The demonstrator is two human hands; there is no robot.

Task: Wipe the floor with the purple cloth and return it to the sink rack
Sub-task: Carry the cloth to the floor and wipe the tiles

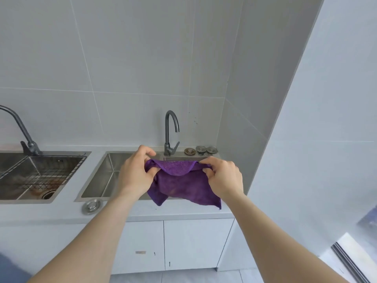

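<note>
The purple cloth (181, 184) hangs spread between both hands above the right steel sink (102, 178). My left hand (135, 172) pinches its upper left corner, and my right hand (223, 175) pinches the upper right corner. The top edge folds over toward me and the lower part droops past the sink's front rim. A wire rack (51, 172) lies inside the left sink (26, 176), well to the left of the cloth.
A dark curved faucet (170, 135) stands behind the right sink, another faucet (20, 129) behind the left. Three drain stoppers (201, 150) sit beside the right faucet and one stopper (91, 206) on the counter front. White cabinet doors (183, 244) are below; a wall (316, 139) closes the right.
</note>
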